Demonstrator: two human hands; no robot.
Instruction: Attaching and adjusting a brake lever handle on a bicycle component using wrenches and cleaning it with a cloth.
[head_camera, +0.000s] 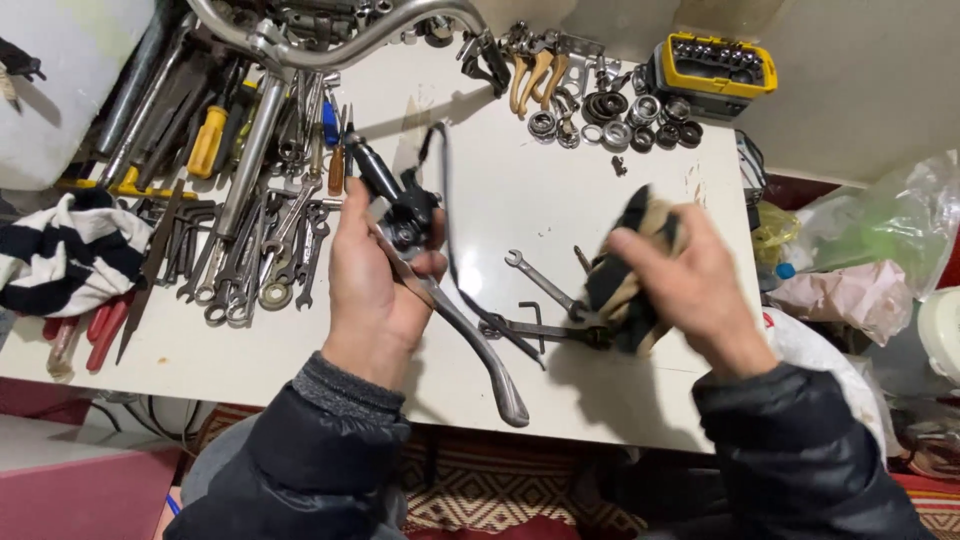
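We see a white table (600, 390) whose near edge runs just in front of both sleeves, while its right edge drops off beside a heap of plastic bags (880, 250). The open room lies in the middle, a bare white stretch between the two hands and up toward the far side; the left third is crowded with a spread of wrenches (255, 250), and a row of bearing rings (640, 125) lines the far edge beside a yellow socket case (712, 68).

Our left hand (372, 285) is closed around a brake lever assembly (420, 260), held just above the table's near half. Its long axis runs diagonally: the black grip end points up and to the far left, the silver lever blade slants down toward the near edge, and a black cable loops off it.

Our right hand (690, 285) is clenched on a black and tan rag (625, 275); it is blurred, so we cannot tell whether the rag touches the small spanner (540, 280) lying beside it.
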